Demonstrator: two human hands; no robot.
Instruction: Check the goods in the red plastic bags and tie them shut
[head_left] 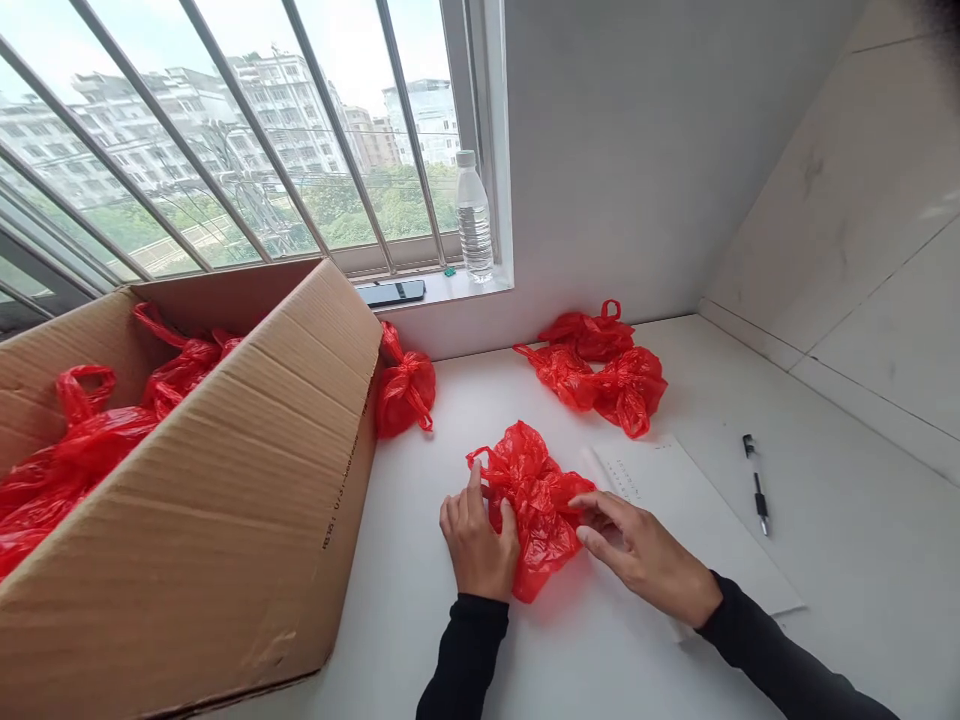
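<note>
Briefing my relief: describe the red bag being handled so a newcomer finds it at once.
On the white table, right of the big cardboard box, find the left hand and right hand. Between them lies a crumpled red bag, the only one with hands at it.

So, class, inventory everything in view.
Table: one, white, below
Cardboard box: one, brown, left
Heaped plastic bags: several, red, in box
Knotted plastic bag: one, red, beside box
Clustered plastic bags: perhaps three, red, rear
Crumpled plastic bag: one, red, centre
Paper: count unclear, white, right
Pen: one, black/clear, right
Plastic bottle: one, clear, windowsill
Phone: one, dark, windowsill
Small object: one, green, windowsill
Window bars: several, grey, behind
Buildings: several, pale, outside
Foliage: uncounted, green, outside
Walls: two, pale, background
Left hand, right hand: two, black-sleeved, centre
</note>
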